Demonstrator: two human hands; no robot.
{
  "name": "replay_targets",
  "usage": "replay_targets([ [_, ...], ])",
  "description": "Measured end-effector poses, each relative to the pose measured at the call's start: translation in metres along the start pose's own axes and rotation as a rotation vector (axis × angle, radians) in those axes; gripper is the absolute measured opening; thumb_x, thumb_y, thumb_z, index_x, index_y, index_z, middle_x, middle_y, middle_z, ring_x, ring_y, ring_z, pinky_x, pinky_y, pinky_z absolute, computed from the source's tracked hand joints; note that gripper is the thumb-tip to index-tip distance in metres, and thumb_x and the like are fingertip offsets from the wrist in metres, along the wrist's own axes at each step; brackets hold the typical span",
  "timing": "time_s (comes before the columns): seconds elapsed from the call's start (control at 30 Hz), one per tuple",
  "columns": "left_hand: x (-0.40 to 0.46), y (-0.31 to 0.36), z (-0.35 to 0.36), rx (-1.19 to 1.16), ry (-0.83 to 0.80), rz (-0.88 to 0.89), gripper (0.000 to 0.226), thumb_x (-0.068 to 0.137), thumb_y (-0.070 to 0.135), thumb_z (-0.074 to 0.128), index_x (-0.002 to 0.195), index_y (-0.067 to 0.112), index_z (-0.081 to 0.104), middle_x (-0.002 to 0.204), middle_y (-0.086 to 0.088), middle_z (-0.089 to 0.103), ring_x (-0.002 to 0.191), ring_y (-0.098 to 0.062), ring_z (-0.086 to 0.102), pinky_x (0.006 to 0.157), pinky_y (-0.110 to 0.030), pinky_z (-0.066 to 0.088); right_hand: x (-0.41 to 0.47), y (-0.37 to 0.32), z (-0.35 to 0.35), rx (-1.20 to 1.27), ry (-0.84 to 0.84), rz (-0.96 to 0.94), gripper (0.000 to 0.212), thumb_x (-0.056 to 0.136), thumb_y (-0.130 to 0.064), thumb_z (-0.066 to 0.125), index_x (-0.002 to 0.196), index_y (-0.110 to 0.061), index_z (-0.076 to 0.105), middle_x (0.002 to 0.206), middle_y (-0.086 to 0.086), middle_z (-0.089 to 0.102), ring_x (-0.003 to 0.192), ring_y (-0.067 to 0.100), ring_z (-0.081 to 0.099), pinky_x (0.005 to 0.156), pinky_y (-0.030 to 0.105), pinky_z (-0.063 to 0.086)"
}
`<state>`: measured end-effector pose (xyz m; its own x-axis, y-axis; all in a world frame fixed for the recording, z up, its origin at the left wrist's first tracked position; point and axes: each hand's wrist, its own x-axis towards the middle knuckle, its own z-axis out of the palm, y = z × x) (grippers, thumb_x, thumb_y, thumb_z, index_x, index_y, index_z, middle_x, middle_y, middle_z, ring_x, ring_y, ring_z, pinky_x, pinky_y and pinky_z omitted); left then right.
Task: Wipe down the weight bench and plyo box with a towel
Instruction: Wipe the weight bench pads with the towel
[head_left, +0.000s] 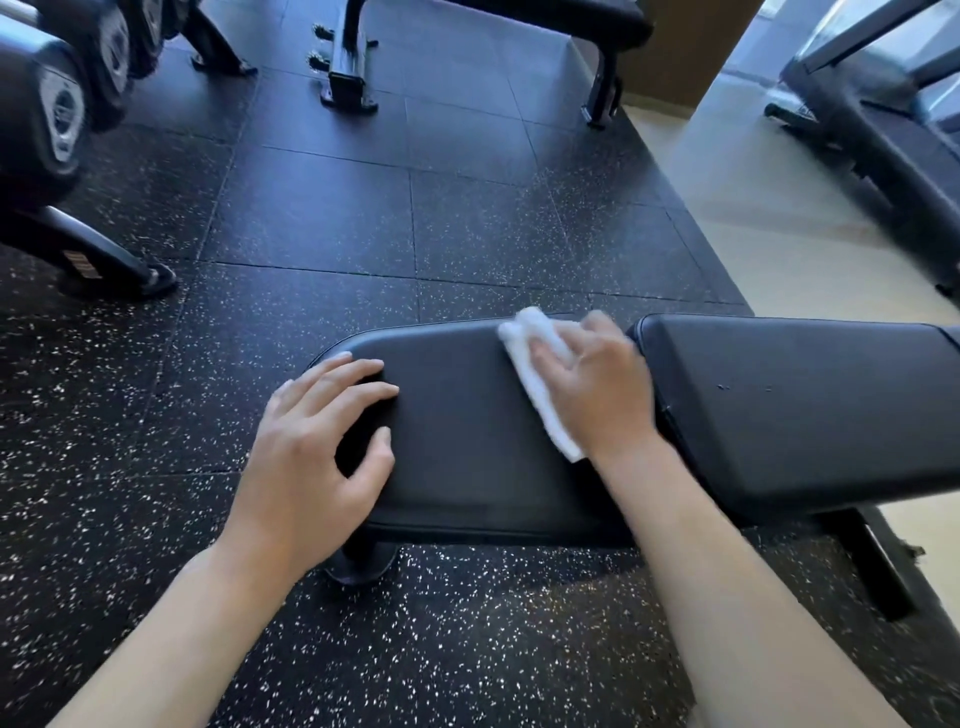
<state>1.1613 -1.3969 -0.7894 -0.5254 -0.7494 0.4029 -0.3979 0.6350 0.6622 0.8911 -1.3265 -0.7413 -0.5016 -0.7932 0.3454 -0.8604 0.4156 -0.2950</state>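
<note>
A black padded weight bench (467, 457) runs across the lower middle, its seat pad on the left and a longer back pad (810, 410) on the right. My left hand (317, 447) rests flat on the seat pad's left end, fingers spread, holding nothing. My right hand (597, 384) presses a folded white towel (535, 369) onto the seat pad near the gap between the two pads; the hand is slightly blurred. No plyo box is in view.
Speckled black rubber floor tiles (363, 223) surround the bench. A dumbbell rack (57, 124) stands at the upper left, another bench frame (348, 67) at the top, and a treadmill (883, 130) on pale flooring at the upper right.
</note>
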Motion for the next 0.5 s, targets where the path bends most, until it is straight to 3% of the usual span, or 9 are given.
replay_targets([
  [0.07,0.0,0.002,0.001,0.013,-0.002,-0.018,0.04,0.093,0.038,0.056,0.125,0.02,0.073,0.145,0.009,0.061,0.146,-0.014,0.046,0.12,-0.058,0.036,0.013,0.016,-0.002,0.026,0.021,0.149,0.032,0.098,-0.049,0.06,0.095,-0.022,0.077,0.088,-0.001,0.049,0.088,0.033,0.064,0.071,0.034,0.038],
  [0.13,0.001,0.003,0.002,0.053,-0.009,-0.014,0.04,0.093,0.039,0.056,0.125,0.021,0.073,0.145,0.009,0.061,0.146,-0.016,0.047,0.118,-0.061,0.037,0.014,0.004,0.0,0.018,0.023,0.181,0.038,0.099,-0.052,0.055,0.096,-0.021,0.077,0.091,0.001,0.05,0.089,0.034,0.064,0.072,0.034,0.037],
  [0.2,0.0,0.004,0.003,0.098,-0.018,-0.001,0.041,0.092,0.039,0.056,0.125,0.022,0.073,0.146,0.008,0.062,0.146,-0.018,0.048,0.117,-0.063,0.036,0.007,-0.027,0.005,0.008,0.036,0.067,0.04,0.097,-0.053,0.053,0.097,-0.021,0.077,0.091,0.005,0.055,0.085,0.033,0.065,0.069,0.034,0.04],
  [0.27,0.001,0.005,0.004,0.124,-0.021,0.005,0.041,0.092,0.039,0.055,0.124,0.021,0.073,0.145,0.008,0.063,0.146,-0.017,0.049,0.118,-0.063,0.033,-0.009,-0.063,0.013,0.044,0.027,-0.108,0.03,0.093,-0.051,0.06,0.095,-0.026,0.076,0.086,0.002,0.059,0.074,0.028,0.065,0.063,0.032,0.049],
  [0.33,0.003,0.005,0.004,0.133,-0.032,0.013,0.039,0.091,0.037,0.054,0.122,0.021,0.073,0.144,0.009,0.063,0.145,-0.016,0.05,0.119,-0.064,0.032,-0.023,-0.084,0.017,0.1,-0.055,-0.2,0.025,0.096,-0.052,0.063,0.095,-0.029,0.075,0.088,-0.005,0.056,0.073,0.021,0.064,0.066,0.033,0.055],
  [0.4,0.003,0.007,0.004,0.14,-0.048,0.03,0.036,0.091,0.036,0.054,0.119,0.021,0.071,0.144,0.009,0.063,0.143,-0.017,0.051,0.12,-0.064,0.031,-0.02,-0.074,0.015,0.127,-0.116,-0.196,0.024,0.098,-0.05,0.063,0.097,-0.03,0.075,0.092,-0.006,0.055,0.079,0.019,0.064,0.073,0.033,0.051],
  [0.5,0.0,0.014,0.006,0.18,-0.082,0.055,0.036,0.092,0.037,0.052,0.119,0.024,0.071,0.146,0.009,0.062,0.144,-0.016,0.051,0.122,-0.062,0.028,0.003,-0.024,0.006,0.059,-0.086,-0.034,0.026,0.099,-0.049,0.061,0.101,-0.028,0.077,0.093,-0.003,0.053,0.087,0.023,0.063,0.073,0.033,0.041],
])
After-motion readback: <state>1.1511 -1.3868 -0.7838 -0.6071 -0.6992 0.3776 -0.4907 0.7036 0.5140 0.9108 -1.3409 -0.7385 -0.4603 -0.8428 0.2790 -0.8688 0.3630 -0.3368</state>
